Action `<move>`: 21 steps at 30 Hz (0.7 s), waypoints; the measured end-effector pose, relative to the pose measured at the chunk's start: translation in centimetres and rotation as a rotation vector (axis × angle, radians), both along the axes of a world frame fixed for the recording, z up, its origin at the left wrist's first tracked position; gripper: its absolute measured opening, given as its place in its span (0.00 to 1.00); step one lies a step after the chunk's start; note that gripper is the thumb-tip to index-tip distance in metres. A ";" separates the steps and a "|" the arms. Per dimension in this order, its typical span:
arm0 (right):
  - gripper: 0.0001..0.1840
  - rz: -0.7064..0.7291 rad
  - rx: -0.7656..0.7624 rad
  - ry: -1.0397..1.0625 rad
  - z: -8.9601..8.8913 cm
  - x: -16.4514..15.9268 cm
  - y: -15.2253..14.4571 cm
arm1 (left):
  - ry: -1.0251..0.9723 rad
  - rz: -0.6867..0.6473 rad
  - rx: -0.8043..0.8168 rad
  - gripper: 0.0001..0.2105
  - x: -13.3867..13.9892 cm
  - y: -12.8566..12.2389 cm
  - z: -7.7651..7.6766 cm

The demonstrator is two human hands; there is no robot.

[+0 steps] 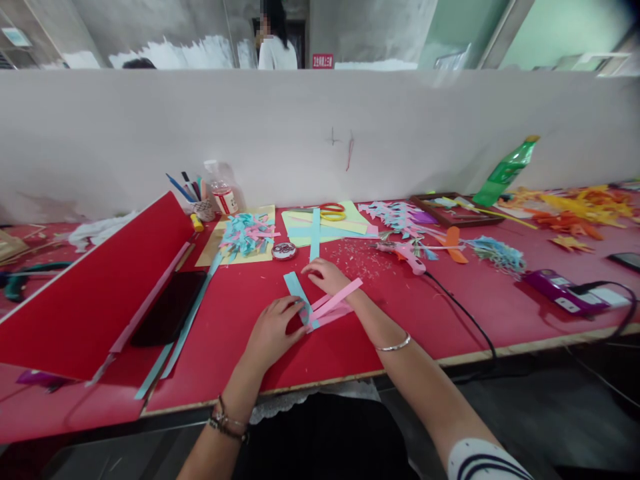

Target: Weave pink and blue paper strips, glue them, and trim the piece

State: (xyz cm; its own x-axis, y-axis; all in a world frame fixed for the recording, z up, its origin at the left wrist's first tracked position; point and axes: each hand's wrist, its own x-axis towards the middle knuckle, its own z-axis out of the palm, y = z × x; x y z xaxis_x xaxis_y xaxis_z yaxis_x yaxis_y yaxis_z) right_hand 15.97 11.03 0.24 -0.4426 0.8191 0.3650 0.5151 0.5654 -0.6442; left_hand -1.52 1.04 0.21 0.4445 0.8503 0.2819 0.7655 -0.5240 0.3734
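My left hand (pixel 277 327) is closed on folded paper strips just above the table's front half, thumb and fingers at their joined lower end. A light blue strip (pixel 296 290) leans up from that join, and a pink strip (pixel 337 299) slants out to the right, with more pink paper beneath it. My right hand (pixel 327 275) reaches over beyond the pink strip, its bent fingers apart and pointing left. Directly past those fingers stands out another blue strip (pixel 315 233), whose near end meets the hand; no grip on it shows.
Behind lie scissors (pixel 333 212) on coloured sheets, a small round tin (pixel 284 251) and a fringed paper heap (pixel 247 233). A pink glue gun (pixel 407 255) with its cord is at right. Left are a dark phone (pixel 173 307) and a leaning red board (pixel 110 293).
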 end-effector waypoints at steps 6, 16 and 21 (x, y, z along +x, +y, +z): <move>0.13 -0.250 -0.003 0.125 0.8 2.1 0.8 | 0.032 0.006 -0.026 0.16 0.1 -0.1 0.1; 0.13 -0.456 -0.004 0.343 1.3 4.5 1.6 | 0.032 0.001 -0.004 0.15 0.0 -0.1 0.0; 0.12 -0.458 -0.002 0.375 1.4 4.6 1.5 | 0.068 -0.007 -0.005 0.16 0.1 -0.1 0.3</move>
